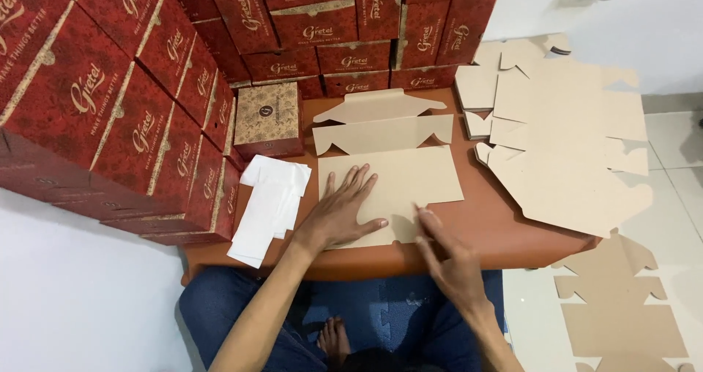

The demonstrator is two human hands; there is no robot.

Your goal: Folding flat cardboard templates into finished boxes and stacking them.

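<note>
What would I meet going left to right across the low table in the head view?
Stacked red boxes → white paper sheets → left hand on the flat cardboard blank → right hand → pile of unfolded cardboard blanks.

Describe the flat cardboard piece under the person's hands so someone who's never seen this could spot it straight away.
Start at the low reddish-brown table in front of the wall of stacked dark red boxes. At its middle lies a flat tan die-cut cardboard blank, flaps pointing toward the boxes. Unlike the piled tan blanks at the table's right end, it lies alone, with the left hand flat on it and the right hand at its near edge.
</note>
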